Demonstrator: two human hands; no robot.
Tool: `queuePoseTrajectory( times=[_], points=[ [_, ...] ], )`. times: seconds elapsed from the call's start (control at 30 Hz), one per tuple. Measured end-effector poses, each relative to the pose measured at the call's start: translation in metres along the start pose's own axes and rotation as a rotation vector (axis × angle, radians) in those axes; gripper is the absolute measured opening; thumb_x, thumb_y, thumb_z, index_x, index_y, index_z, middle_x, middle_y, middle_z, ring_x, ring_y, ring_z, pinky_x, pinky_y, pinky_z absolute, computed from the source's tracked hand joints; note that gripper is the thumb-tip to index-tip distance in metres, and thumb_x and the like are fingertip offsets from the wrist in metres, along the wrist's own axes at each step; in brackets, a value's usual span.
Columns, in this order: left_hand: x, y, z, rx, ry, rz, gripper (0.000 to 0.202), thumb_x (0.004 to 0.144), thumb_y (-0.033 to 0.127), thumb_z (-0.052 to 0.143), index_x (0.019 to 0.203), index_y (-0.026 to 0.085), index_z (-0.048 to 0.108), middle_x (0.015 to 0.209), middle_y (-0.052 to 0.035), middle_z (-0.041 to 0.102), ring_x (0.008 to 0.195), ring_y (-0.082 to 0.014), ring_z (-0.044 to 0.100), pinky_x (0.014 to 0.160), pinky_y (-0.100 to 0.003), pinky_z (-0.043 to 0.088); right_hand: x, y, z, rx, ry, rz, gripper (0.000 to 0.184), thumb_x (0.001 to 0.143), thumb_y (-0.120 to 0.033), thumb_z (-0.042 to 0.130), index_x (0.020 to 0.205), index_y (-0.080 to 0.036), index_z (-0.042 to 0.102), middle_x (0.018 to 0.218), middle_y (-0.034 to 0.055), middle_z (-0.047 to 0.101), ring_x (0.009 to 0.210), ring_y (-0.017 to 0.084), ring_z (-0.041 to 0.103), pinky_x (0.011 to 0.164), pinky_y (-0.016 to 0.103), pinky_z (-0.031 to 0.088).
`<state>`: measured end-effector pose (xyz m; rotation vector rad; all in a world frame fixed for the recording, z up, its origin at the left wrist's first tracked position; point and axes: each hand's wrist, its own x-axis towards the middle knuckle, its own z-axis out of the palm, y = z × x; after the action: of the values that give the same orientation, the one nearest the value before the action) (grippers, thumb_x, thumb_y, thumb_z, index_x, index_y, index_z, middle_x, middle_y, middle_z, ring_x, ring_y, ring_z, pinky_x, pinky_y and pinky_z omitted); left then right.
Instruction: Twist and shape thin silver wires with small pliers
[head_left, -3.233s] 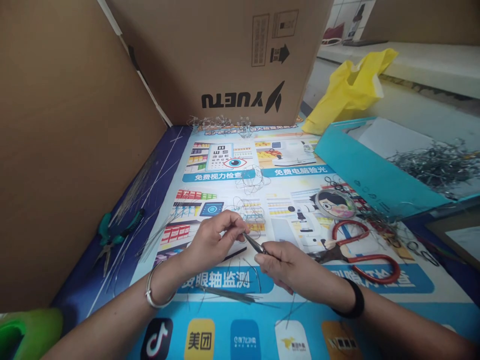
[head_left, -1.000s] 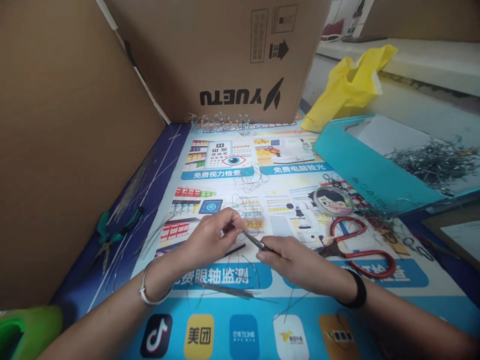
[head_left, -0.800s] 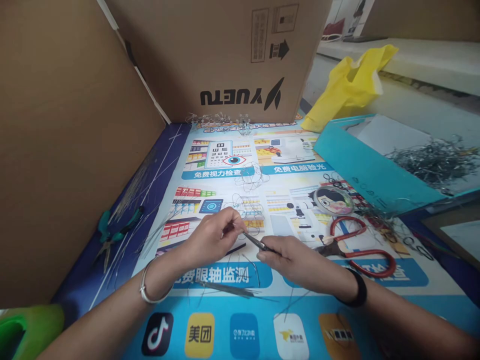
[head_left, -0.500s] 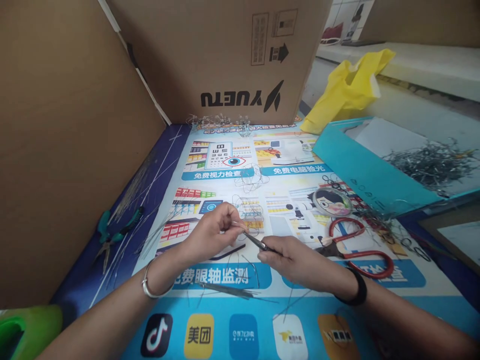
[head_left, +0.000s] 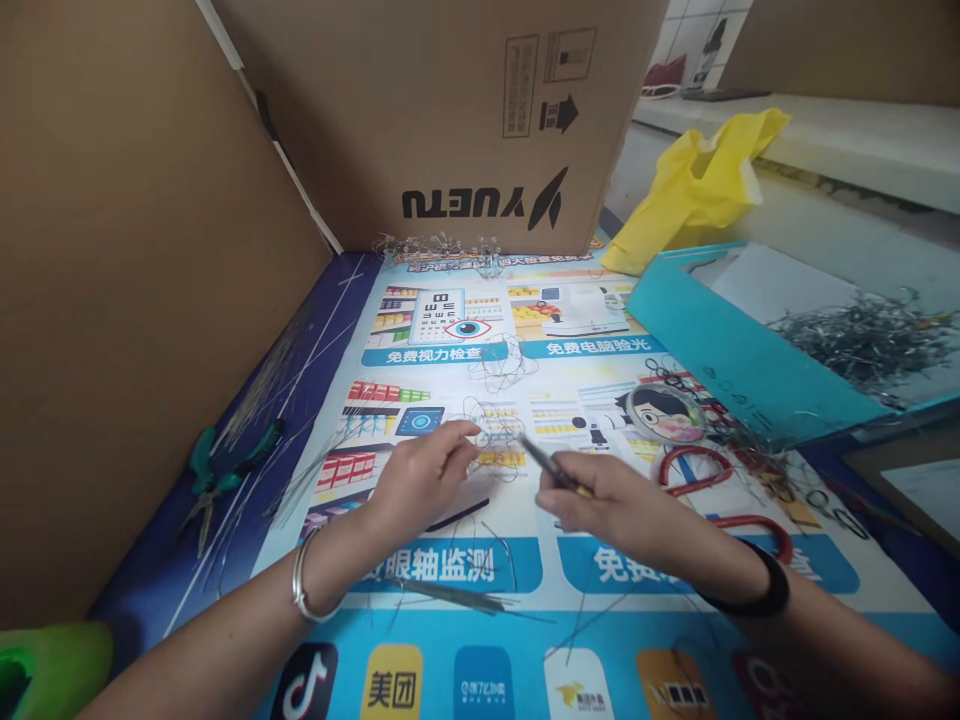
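Slim dark metal tool (head_left: 551, 465), yellowish near the right grip (head_left: 604, 500), tip pointing forward-left

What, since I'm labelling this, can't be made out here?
Head view: grip of the tool, under the right hand.
Head view: what the red handles join, behind that hand.
Head view: green object, cut by left edge.
Head view: any wire in the left hand, too fine.
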<state>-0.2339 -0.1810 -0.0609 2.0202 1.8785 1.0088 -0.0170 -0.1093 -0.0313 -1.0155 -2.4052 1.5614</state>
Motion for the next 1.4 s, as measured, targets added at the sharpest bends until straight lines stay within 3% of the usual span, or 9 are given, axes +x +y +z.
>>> queuePoseTrajectory(
  times=[0.1, 0.23, 0.33, 0.6, 0.8, 0.97, 1.07, 1.2, 1.4],
  points=[
    [-0.008, 0.009, 0.005, 0.291, -0.094, 0.101, 0.025, 0.088, 0.023, 0.047, 0.111, 0.016, 0.055, 0.068, -0.0048, 0.07, 0.057, -0.0192, 0.066, 0.051, -0.027, 0.049, 0.003, -0.008, 0.001, -0.016, 0.15, 0.008, 0.016, 0.081, -0.034, 0.056, 0.078, -0.019, 0.053, 0.067, -0.0015, 0.056, 0.061, 0.012, 0.05, 0.055, 0.023, 0.036],
    [-0.019, 0.02, 0.009, 0.347, -0.176, 0.119, 0.02, 0.087, 0.021, 0.044, 0.105, 0.014, 0.05, 0.063, -0.0052, 0.068, 0.052, -0.0224, 0.065, 0.046, -0.029, 0.047, 0.009, -0.019, 0.019, -0.058, 0.102, -0.102, 0.009, 0.078, -0.028, 0.06, 0.081, -0.02, 0.056, 0.079, 0.0002, 0.063, 0.07, 0.015, 0.055, 0.061, 0.024, 0.038],
    [-0.022, 0.023, 0.01, 0.29, -0.198, 0.155, 0.017, 0.084, 0.017, 0.044, 0.101, 0.015, 0.047, 0.068, -0.0065, 0.069, 0.055, -0.0231, 0.065, 0.048, -0.031, 0.048, 0.011, -0.02, 0.027, -0.065, 0.106, -0.158, 0.009, 0.08, -0.023, 0.057, 0.088, -0.021, 0.056, 0.092, 0.0029, 0.065, 0.083, 0.018, 0.057, 0.07, 0.027, 0.039],
    [-0.023, 0.027, 0.011, -0.012, -0.33, 0.136, 0.025, 0.086, 0.014, 0.043, 0.111, 0.017, 0.043, 0.09, -0.0084, 0.071, 0.075, -0.023, 0.07, 0.06, -0.032, 0.054, 0.007, -0.008, 0.022, -0.121, 0.06, -0.099, 0.008, 0.083, -0.025, 0.051, 0.076, -0.02, 0.051, 0.079, 0.0029, 0.062, 0.073, 0.016, 0.055, 0.064, 0.025, 0.038],
    [-0.017, 0.025, 0.001, -0.15, -0.358, 0.209, 0.053, 0.088, 0.025, 0.054, 0.134, 0.017, 0.029, 0.088, -0.0048, 0.074, 0.08, -0.0203, 0.07, 0.067, -0.03, 0.055, 0.005, -0.002, 0.011, -0.052, 0.05, -0.14, 0.016, 0.084, -0.028, 0.05, 0.071, -0.019, 0.053, 0.069, 0.0002, 0.057, 0.065, 0.013, 0.051, 0.059, 0.024, 0.038],
    [0.01, 0.001, -0.022, -0.021, -0.006, 0.218, 0.011, 0.088, 0.022, 0.054, 0.096, 0.018, 0.061, 0.087, -0.0052, 0.073, 0.077, -0.0153, 0.068, 0.067, -0.026, 0.052, 0.011, -0.007, -0.015, 0.081, 0.286, -0.047, 0.019, 0.08, -0.037, 0.054, 0.074, -0.019, 0.056, 0.058, -0.0029, 0.051, 0.05, 0.01, 0.042, 0.047, 0.024, 0.032],
    [0.03, -0.011, -0.037, 0.039, 0.04, 0.136, 0.009, 0.086, 0.021, 0.056, 0.089, 0.019, 0.064, 0.083, -0.0024, 0.072, 0.075, -0.0135, 0.066, 0.067, -0.025, 0.05, 0.02, -0.012, -0.022, 0.143, 0.448, -0.075, 0.017, 0.078, -0.036, 0.057, 0.075, -0.02, 0.056, 0.062, -0.0025, 0.053, 0.054, 0.011, 0.043, 0.051, 0.025, 0.034],
    [0.054, -0.013, -0.046, 0.05, 0.047, 0.03, 0.009, 0.084, 0.022, 0.057, 0.086, 0.019, 0.065, 0.08, -0.0009, 0.07, 0.072, -0.0123, 0.062, 0.064, -0.024, 0.047, 0.043, -0.005, -0.014, 0.415, 0.512, -0.145, 0.018, 0.079, -0.037, 0.059, 0.077, -0.019, 0.056, 0.061, -0.0033, 0.053, 0.06, 0.012, 0.05, 0.061, 0.027, 0.039],
    [0.059, -0.016, -0.033, -0.025, 0.034, 0.117, 0.007, 0.085, 0.02, 0.057, 0.081, 0.019, 0.063, 0.079, -0.0005, 0.067, 0.075, -0.0116, 0.059, 0.069, -0.025, 0.046, 0.07, 0.02, 0.002, 0.788, 0.507, -0.064, 0.021, 0.075, -0.037, 0.064, 0.077, -0.02, 0.053, 0.058, -0.0031, 0.055, 0.056, 0.013, 0.052, 0.053, 0.026, 0.036]
  ],
)
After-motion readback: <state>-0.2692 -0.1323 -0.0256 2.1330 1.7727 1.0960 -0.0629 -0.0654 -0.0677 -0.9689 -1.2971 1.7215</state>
